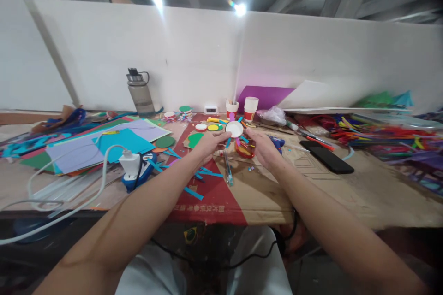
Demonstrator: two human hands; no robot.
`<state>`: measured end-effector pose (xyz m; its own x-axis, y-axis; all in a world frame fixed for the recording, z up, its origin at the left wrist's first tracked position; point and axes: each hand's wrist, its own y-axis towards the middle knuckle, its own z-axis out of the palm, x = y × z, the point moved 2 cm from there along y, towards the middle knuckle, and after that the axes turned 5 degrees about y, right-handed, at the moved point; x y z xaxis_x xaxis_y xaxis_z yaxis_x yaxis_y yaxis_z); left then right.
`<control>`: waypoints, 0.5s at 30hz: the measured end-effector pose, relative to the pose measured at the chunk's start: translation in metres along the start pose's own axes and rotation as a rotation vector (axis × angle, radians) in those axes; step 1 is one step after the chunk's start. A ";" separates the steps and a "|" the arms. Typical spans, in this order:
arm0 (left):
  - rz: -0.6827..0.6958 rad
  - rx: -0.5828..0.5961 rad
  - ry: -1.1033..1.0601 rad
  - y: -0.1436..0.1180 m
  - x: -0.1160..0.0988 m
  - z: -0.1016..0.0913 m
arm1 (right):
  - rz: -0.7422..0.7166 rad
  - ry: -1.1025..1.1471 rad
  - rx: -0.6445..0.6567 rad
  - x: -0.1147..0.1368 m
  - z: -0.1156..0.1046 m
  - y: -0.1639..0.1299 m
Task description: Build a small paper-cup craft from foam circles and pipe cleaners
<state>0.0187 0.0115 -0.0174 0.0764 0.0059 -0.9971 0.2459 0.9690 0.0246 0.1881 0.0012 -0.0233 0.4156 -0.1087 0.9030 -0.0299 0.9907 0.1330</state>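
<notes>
Above the cardboard-covered table (273,193) I hold up a round white paper disc (234,129) with short blue and purple paper strips sticking out around its rim. The fingers of my left hand (208,145) pinch its left edge. On the opposite side, my right hand (265,148) grips the right edge, with its fingertips partly hidden. A roll of clear amber tape (245,149) lies just below the disc. Loose blue paper strips (194,192) are scattered by my left forearm, and a pen (228,170) lies between my arms. Behind my right hand a blue tool (278,143) is partly covered.
Coloured paper sheets (74,147), a power strip (133,170) with a white cable and a water bottle (140,94) are on the left. Paper cups (251,109) stand at the back. A black phone (326,156) and heaped pipe cleaners (374,136) lie right.
</notes>
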 end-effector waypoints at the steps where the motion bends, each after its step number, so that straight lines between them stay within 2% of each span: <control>1: 0.005 0.001 0.003 0.001 0.000 -0.001 | -0.011 -0.008 0.001 0.000 0.000 0.000; 10: -0.006 0.095 0.033 0.002 0.003 0.002 | -0.033 -0.041 0.005 -0.001 -0.003 0.003; 15: 0.010 0.045 -0.072 0.005 0.003 0.000 | -0.046 -0.069 -0.012 -0.003 -0.004 0.005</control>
<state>0.0204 0.0159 -0.0207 0.1475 -0.0038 -0.9891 0.2878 0.9569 0.0393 0.1906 0.0064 -0.0272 0.3524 -0.1596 0.9221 -0.0005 0.9853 0.1708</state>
